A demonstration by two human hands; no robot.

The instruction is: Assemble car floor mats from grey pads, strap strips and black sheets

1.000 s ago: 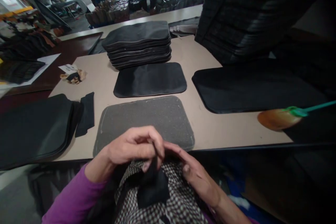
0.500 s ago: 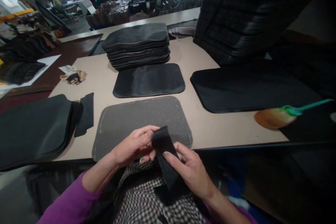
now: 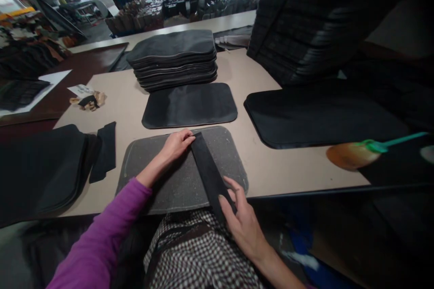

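Observation:
A long black strip [image 3: 210, 169], leather-like, slants across the grey rounded panel [image 3: 162, 178] in front of me. My left hand [image 3: 176, 145] pinches the strip's far end over the panel. Lower down, my right hand [image 3: 241, 214] grips the near part between thumb and fingers, close to the table's front edge. The strip's near end hangs over that edge towards my checked apron [image 3: 200, 257]. Just beyond the grey panel lies a flat black rounded panel [image 3: 190, 106].
A tall stack of black panels [image 3: 174, 59] stands at the back. More black panels lie left [image 3: 40, 171] and right [image 3: 322, 117], with smaller black pieces [image 3: 104, 151] at left. An amber bottle with a green nozzle [image 3: 352, 154] lies at right. A dark pile [image 3: 305, 27] towers behind.
My left hand has moved forward with the strip's far end, stretching the strip out over the grey panel. My right hand has shifted slightly down, still holding the strip.

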